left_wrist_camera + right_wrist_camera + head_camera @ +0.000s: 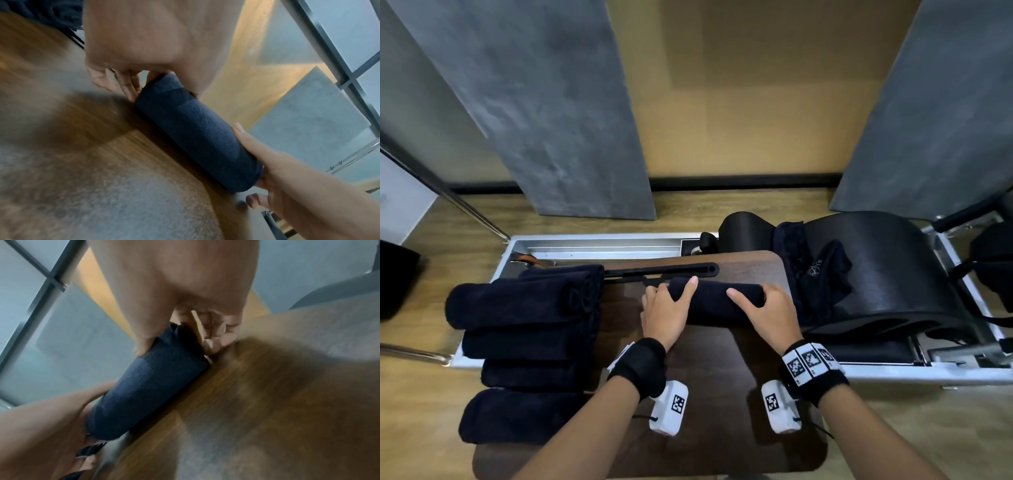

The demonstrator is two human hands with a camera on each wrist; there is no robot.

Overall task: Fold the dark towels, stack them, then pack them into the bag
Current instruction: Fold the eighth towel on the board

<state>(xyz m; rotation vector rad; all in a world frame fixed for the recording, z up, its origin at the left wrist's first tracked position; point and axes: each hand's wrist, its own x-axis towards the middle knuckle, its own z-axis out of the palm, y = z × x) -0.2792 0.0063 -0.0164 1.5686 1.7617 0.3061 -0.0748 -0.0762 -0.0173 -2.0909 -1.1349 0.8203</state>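
Observation:
A rolled dark navy towel [717,303] lies crosswise on the dark wooden board [722,383]. My left hand [671,287] grips its left end, thumb over the top and fingers round the far side. My right hand [755,294] grips the right end the same way. In the left wrist view the towel [195,129] runs from my left fingers [127,87] to my right hand [267,162]. The right wrist view shows the towel [148,386] under my right thumb [144,344]. Several rolled dark towels [524,342] are stacked at the board's left.
Loose dark towels [811,270] hang over a black curved barrel [887,267] on the right. A metal frame [592,245] runs behind the board, with a black bar [664,270] on it. A black object [397,277] sits on the floor at far left.

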